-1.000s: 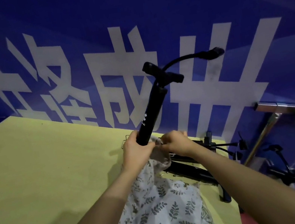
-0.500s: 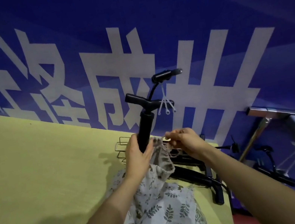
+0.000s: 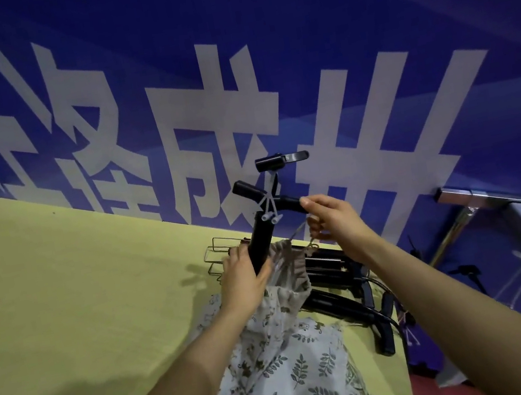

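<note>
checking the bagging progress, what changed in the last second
The pump slid deeper into the bag. The right hand left the bag's mouth and rose, pinching the cord. The left hand still grips the pump at the mouth.

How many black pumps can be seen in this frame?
3 at least: one pump upright in the patterned bag, gripped by the left hand while the right hand pinches the drawstring; two more pumps stacked on the table behind the bag. They overlap, so others may be hidden.
</note>
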The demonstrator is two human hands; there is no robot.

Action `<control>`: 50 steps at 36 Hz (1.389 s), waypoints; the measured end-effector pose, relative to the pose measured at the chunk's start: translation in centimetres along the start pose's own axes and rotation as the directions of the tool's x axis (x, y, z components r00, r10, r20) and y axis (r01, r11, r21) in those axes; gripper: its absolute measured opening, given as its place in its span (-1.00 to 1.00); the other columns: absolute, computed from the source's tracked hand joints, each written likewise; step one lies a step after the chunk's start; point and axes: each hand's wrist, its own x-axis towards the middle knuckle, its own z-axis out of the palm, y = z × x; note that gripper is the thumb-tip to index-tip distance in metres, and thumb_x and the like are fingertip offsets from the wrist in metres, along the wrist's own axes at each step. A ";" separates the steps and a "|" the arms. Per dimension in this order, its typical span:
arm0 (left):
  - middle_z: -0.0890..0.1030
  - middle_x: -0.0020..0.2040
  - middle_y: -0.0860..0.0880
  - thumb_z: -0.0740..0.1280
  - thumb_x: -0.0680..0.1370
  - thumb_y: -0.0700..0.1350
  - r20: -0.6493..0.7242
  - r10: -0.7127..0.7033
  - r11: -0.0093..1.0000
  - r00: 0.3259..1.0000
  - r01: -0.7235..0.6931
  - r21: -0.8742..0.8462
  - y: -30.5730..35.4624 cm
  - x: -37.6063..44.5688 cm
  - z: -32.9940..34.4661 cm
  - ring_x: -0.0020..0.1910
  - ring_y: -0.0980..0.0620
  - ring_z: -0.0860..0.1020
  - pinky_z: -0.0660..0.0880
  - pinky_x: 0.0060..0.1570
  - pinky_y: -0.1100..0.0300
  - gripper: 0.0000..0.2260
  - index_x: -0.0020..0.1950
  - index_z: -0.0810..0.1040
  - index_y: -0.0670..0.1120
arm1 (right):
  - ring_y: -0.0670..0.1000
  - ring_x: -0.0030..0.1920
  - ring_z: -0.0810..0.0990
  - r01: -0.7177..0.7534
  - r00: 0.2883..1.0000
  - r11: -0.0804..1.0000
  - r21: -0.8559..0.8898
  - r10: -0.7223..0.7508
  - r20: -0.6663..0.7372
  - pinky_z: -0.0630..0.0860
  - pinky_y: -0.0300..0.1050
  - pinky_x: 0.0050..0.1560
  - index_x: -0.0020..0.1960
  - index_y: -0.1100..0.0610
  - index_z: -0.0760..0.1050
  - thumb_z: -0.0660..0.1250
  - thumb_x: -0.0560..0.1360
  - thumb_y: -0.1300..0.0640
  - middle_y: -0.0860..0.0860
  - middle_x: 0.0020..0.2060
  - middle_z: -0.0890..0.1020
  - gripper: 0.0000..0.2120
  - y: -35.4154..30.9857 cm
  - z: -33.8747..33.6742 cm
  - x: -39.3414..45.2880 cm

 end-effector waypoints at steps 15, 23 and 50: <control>0.39 0.17 -0.07 0.48 0.30 -0.20 -0.218 0.605 0.762 0.766 -0.479 0.436 3.4 -1.9 -2.6 0.13 -0.02 0.34 0.44 0.11 0.11 -0.46 0.21 0.35 -0.12 | -0.05 -0.34 0.42 0.108 0.991 0.972 -0.208 -0.122 -0.052 0.42 -0.13 -0.25 -0.03 0.09 0.61 0.31 0.54 -0.03 -0.03 -0.38 0.48 -0.79 0.2 2.6 -0.3; 0.08 0.55 -0.07 0.18 0.55 -0.17 0.107 0.447 0.634 0.888 -0.398 0.663 6.4 1.4 -6.1 0.54 -0.07 -0.19 -0.14 0.46 -0.14 -0.48 0.50 0.13 -0.10 | -0.07 -0.29 0.46 0.138 0.990 0.974 -0.178 -0.132 0.049 0.44 -0.17 -0.18 -0.04 0.10 0.62 0.32 0.55 0.08 -0.18 -0.44 0.54 -0.86 -0.7 2.6 -1.6; 0.61 -0.01 0.00 0.47 0.32 -0.20 0.017 0.774 0.476 0.633 -0.599 0.644 4.2 1.2 -8.2 0.16 -0.04 0.55 0.25 0.04 0.10 -0.68 0.05 0.54 -0.04 | -0.05 -0.39 0.60 -0.099 0.990 0.977 -0.191 0.076 -0.120 0.45 -0.36 -0.46 -0.13 0.33 0.57 0.23 0.47 0.46 0.15 -0.30 0.62 -0.84 -1.4 3.5 -1.7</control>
